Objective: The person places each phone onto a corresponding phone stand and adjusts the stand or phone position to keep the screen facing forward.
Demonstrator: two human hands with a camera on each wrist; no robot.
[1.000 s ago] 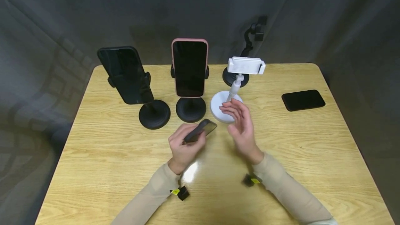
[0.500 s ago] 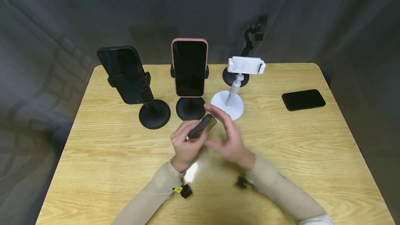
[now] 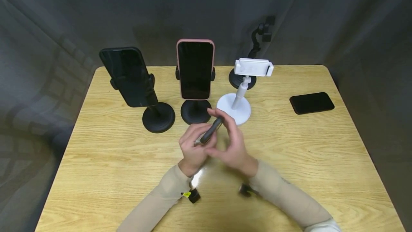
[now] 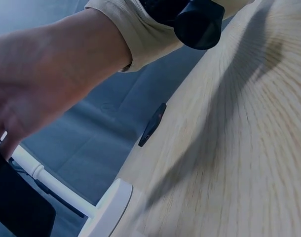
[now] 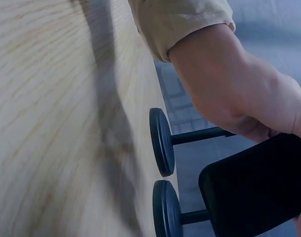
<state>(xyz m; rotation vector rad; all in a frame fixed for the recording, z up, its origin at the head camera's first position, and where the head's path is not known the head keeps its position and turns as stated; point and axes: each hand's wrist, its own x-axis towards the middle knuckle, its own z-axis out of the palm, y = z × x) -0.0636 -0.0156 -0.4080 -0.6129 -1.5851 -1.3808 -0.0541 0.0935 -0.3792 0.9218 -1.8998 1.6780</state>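
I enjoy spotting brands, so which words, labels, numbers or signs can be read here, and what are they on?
There are none I can read.
Phone in the left hand: no legible lettering.
Pink-cased smartphone, tilted black smartphone and smartphone lying flat: dark, nothing legible.
Yellow tag at the left sleeve: too small to tell whether it is printed.

Phone (image 3: 211, 130) between hands (image 3: 194, 152), before stands (image 3: 195, 113)

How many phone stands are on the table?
4: left black stand, middle black stand, white stand to its right, and rear black stand, partly hidden behind the white one.
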